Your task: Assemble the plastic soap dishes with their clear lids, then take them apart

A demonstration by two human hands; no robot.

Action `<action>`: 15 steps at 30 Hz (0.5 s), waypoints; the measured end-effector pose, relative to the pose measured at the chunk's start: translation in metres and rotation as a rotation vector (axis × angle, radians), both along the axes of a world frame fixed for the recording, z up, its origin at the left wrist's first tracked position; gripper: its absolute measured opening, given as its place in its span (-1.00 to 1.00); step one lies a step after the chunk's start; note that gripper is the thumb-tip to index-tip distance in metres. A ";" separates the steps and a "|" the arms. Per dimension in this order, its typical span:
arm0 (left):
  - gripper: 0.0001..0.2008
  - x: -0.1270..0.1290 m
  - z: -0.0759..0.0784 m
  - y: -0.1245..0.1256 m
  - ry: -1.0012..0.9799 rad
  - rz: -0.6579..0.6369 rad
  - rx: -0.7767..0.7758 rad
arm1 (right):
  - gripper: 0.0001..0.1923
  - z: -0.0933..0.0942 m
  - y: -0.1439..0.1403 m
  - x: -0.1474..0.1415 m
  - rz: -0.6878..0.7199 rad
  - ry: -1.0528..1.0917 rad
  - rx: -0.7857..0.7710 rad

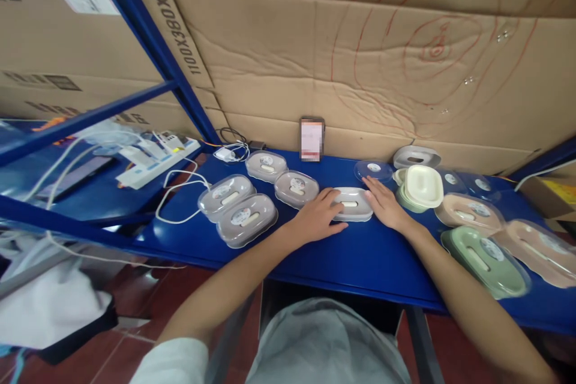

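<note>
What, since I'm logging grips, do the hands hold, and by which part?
The left hand and right hand are at opposite ends of a grey box; whether they grip or merely touch it can't be told.

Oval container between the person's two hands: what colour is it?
The oval container is light grey, best seen in the head view.

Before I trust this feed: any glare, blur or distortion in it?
Head view: small glints on the clear lids; the phone has a pixelated screen; white cloth at lower left looks soft; wide-angle stretch toward edges; left hand and right hand readable.
</note>
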State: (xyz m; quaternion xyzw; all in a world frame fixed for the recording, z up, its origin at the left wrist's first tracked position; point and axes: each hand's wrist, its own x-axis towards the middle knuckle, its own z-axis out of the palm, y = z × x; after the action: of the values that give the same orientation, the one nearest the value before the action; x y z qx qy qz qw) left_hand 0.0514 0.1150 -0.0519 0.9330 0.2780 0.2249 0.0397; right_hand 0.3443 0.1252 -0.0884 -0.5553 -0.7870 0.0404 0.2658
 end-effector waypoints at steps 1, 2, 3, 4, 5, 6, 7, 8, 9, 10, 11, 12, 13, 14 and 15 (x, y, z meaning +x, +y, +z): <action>-0.67 0.000 0.001 0.000 0.005 -0.003 0.009 | -0.36 -0.003 0.003 0.001 -0.003 -0.003 0.009; -0.68 -0.001 0.002 -0.001 0.009 -0.005 0.018 | -0.38 -0.004 0.005 0.003 -0.008 -0.007 0.023; -0.70 -0.001 0.003 -0.001 0.012 -0.008 0.027 | -0.39 -0.004 0.007 0.005 -0.017 -0.011 0.041; -0.71 -0.001 0.003 -0.001 0.016 -0.012 0.036 | -0.40 -0.004 0.009 0.007 -0.028 -0.016 0.058; -0.73 -0.001 0.004 -0.002 0.021 -0.019 0.044 | -0.41 -0.003 0.011 0.009 -0.039 -0.022 0.074; -0.73 -0.002 0.006 -0.003 0.027 -0.028 0.051 | -0.42 -0.002 0.012 0.010 -0.049 -0.031 0.086; -0.74 -0.002 0.007 -0.003 0.034 -0.037 0.059 | -0.42 -0.001 0.013 0.011 -0.054 -0.041 0.093; -0.74 -0.003 0.009 -0.004 0.042 -0.047 0.066 | -0.43 0.001 0.013 0.012 -0.055 -0.053 0.096; -0.73 -0.004 0.011 -0.005 0.050 -0.055 0.071 | -0.45 0.002 0.013 0.012 -0.049 -0.066 0.095; -0.73 -0.005 0.013 -0.005 0.058 -0.062 0.076 | -0.47 0.004 0.012 0.012 -0.039 -0.079 0.092; -0.73 -0.006 0.014 -0.005 0.066 -0.067 0.079 | -0.49 0.006 0.010 0.012 -0.025 -0.090 0.089; -0.73 -0.007 0.016 -0.005 0.073 -0.072 0.082 | -0.50 0.007 0.009 0.012 -0.013 -0.100 0.088; -0.73 -0.007 0.017 -0.005 0.080 -0.078 0.084 | -0.49 0.009 0.008 0.013 -0.003 -0.108 0.088; -0.73 -0.008 0.019 -0.005 0.087 -0.083 0.085 | -0.46 0.010 0.007 0.013 0.005 -0.114 0.086; -0.74 -0.008 0.019 -0.005 0.091 -0.086 0.087 | -0.42 0.012 0.006 0.013 0.012 -0.119 0.081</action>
State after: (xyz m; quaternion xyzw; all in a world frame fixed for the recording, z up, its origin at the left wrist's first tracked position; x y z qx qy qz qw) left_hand 0.0432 0.1098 -0.0326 0.9543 0.2290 0.1921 -0.0040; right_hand 0.3575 0.1315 -0.0765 -0.5407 -0.8057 -0.0230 0.2407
